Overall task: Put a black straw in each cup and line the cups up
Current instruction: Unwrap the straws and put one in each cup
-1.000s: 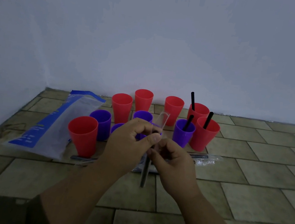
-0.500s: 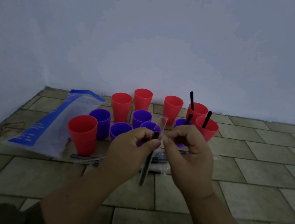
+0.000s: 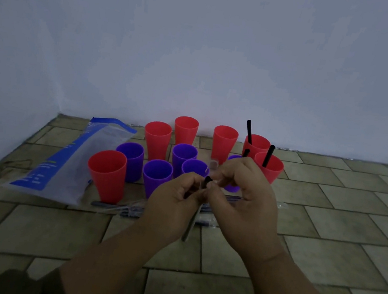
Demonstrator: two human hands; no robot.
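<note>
Your left hand and right hand meet low over the floor tiles, fingers curled; the left pinches the black straw, whose tip pokes up between them, in front of the cups; the right pinches its clear wrapper; the white letters on the blue bag are too blurry to read; your right hand hides most of one purple cup.

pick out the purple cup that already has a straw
The rightmost purple cup, half hidden behind the right hand: a black straw tip rises from it. The other four show no straw.
</note>
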